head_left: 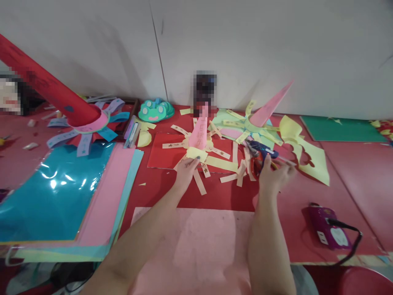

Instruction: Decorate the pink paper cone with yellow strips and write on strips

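Note:
My left hand (186,170) rests fingers-down on the yellow paper strips (215,163) fanning out from a small pink paper cone (199,132) that stands on a red sheet (166,157). My right hand (273,175) is closed around a blue glue gun (262,151), whose nozzle points left toward the loose strips. Red-handled scissors (256,164) lie just beside that hand. A second, larger pink cone (272,105) with green and yellow strips leans behind.
Stacked teal, pink and green paper sheets (61,192) lie at left. A big red cone (46,88) with purple and blue strips sits at back left. A green frog shape (155,110), a yellow cut-out (307,153), a green sheet (340,129) and a purple device with cable (327,227) surround the work.

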{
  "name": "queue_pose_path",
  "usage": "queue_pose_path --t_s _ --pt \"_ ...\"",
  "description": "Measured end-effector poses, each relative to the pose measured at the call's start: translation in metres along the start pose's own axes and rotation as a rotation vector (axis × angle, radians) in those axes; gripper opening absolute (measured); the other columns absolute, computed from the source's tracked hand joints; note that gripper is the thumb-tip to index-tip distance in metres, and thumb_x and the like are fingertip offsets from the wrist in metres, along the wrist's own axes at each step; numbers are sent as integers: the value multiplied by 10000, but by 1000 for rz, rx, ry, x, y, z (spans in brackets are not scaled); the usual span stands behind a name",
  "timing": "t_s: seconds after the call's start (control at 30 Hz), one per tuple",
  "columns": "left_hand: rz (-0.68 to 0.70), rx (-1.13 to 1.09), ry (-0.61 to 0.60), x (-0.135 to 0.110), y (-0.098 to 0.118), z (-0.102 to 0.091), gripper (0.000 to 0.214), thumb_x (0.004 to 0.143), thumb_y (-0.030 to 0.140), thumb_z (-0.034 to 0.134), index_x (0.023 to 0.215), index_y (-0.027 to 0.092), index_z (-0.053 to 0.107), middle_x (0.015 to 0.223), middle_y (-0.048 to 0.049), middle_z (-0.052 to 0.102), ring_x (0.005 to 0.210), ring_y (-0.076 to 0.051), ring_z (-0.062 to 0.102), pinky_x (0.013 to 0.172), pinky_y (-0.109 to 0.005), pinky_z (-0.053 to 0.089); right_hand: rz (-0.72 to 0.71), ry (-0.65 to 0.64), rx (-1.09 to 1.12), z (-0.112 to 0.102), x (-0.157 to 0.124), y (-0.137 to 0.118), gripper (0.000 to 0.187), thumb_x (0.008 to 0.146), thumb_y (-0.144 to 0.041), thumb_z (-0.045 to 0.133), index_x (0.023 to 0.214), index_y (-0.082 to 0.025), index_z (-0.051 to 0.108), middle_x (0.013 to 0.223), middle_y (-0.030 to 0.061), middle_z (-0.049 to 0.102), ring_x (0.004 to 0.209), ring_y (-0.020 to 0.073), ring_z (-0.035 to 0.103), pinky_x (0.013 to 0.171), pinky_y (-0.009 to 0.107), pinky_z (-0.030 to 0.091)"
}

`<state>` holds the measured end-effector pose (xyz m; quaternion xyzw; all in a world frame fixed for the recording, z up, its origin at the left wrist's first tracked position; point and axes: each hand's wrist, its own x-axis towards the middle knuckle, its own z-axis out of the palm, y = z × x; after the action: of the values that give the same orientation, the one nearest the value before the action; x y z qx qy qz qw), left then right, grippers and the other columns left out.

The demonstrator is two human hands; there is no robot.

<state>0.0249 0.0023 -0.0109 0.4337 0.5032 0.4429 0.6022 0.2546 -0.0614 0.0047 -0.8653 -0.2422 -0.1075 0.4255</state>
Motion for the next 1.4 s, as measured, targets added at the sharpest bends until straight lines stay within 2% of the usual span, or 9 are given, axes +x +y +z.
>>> queue_pose_path --t_s 0.1,0.23,0.37,0.5,0.7,1.0,1.13,1.3,1.4 --pt "-2 1 2 -1 1 1 287 637 439 664 572 164 617 585 5 575 673 -171 597 648 -285 462 -75 36 29 -3 -2 -4 213 767 -384 521 793 -172 522 931 127 525 998 258 479 888 423 365" --pt "-4 -6 -2 -1 2 1 303 627 460 662 588 161 624 621 2 593 692 -173 599 660 -293 472 -197 -163 33 0 -11 -10 215 780 -374 483 728 -182 563 752 65 533 750 203 499 767 367 404" --pt "-4 -13 -11 -1 1 1 310 627 469 659 598 161 631 653 -9 613 717 -182 605 684 -310 482 -270 -361 24 8 -22 -13 253 774 -379 484 737 -172 626 721 65 559 697 188 494 726 339 400" --pt "-12 -18 -4 0 2 1 298 618 460 672 594 165 637 630 -6 613 685 -182 615 686 -314 484 -235 -556 -56 13 -29 -13 250 729 -418 535 750 -189 630 743 57 573 708 189 508 699 331 386" --pt "-31 -36 9 -1 5 4 344 559 501 695 590 162 644 637 -3 615 663 -171 616 682 -306 491 -205 -625 -89 10 -32 -15 207 689 -395 582 672 -190 561 789 45 590 706 174 522 705 321 368" --pt "-40 -44 8 -2 6 4 375 544 527 694 592 159 644 646 -4 614 668 -167 609 703 -311 489 -225 -680 -99 9 -36 -18 144 694 -302 578 809 -216 585 763 17 621 740 183 548 717 323 338" --pt "-42 -36 7 -1 4 3 351 570 504 691 618 158 658 663 -11 631 673 -173 613 707 -314 481 -199 -702 -23 10 -37 -18 134 681 -282 555 793 -212 576 726 8 590 692 168 530 689 304 361" --pt "-31 -41 -2 -1 3 2 323 599 476 683 671 162 678 714 -23 664 696 -174 616 723 -313 480 -70 -814 119 7 -37 -21 209 669 -285 521 852 -199 574 631 -17 537 595 143 514 598 266 377" --pt "-27 -50 -15 -1 3 3 319 619 471 670 672 156 675 722 -35 676 715 -181 626 734 -320 485 -61 -891 237 3 -37 -27 225 663 -249 498 861 -193 587 556 -49 460 520 115 449 546 246 357"
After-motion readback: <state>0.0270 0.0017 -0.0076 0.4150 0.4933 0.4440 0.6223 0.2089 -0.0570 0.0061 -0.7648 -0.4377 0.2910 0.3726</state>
